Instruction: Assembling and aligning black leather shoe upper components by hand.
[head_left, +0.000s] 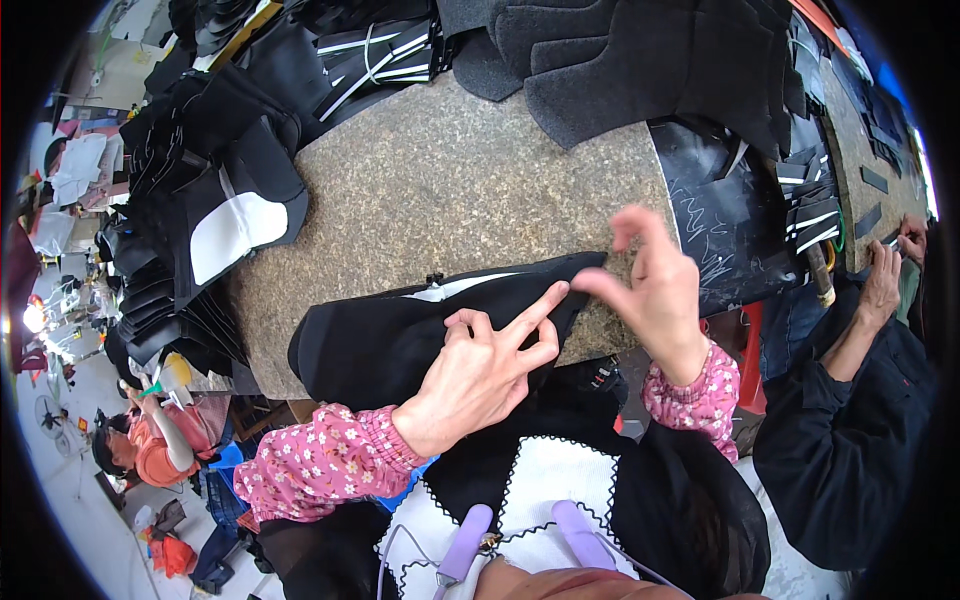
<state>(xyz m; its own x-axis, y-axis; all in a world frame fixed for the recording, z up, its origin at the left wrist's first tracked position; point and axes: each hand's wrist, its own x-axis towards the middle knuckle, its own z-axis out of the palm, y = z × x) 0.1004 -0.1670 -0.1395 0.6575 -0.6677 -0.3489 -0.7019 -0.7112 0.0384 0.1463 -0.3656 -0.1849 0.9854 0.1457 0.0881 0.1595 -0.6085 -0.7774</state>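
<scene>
Resting on Black Material at the Tabletop's Near Edge

The folded black piece (pixel 365 350) lay along the near edge of the speckled tabletop (pixel 430 180), with a white strip (pixel 475 284) showing along its upper side. On it, at the tabletop's near edge, rested the left hand (pixel 475 380), partly open: its index finger stretched to the right while the other fingers bent. Whether those fingers gripped the material could not be told.

The right hand (pixel 660 295) was raised over the tabletop's near right corner, thumb and forefinger spread wide, with nothing visible in its hold. Its thumb tip was just beside the left index fingertip.

Stacked black pieces (pixel 150 310) stood at the tabletop's left side, a white patch (pixel 238 235) on one near them. Dark grey pieces (pixel 620 80) lay across its far side, and a scribbled black sheet (pixel 708 225) bordered its right. Well to the tabletop's right, a co-worker's hands (pixel 880 285) showed.
</scene>
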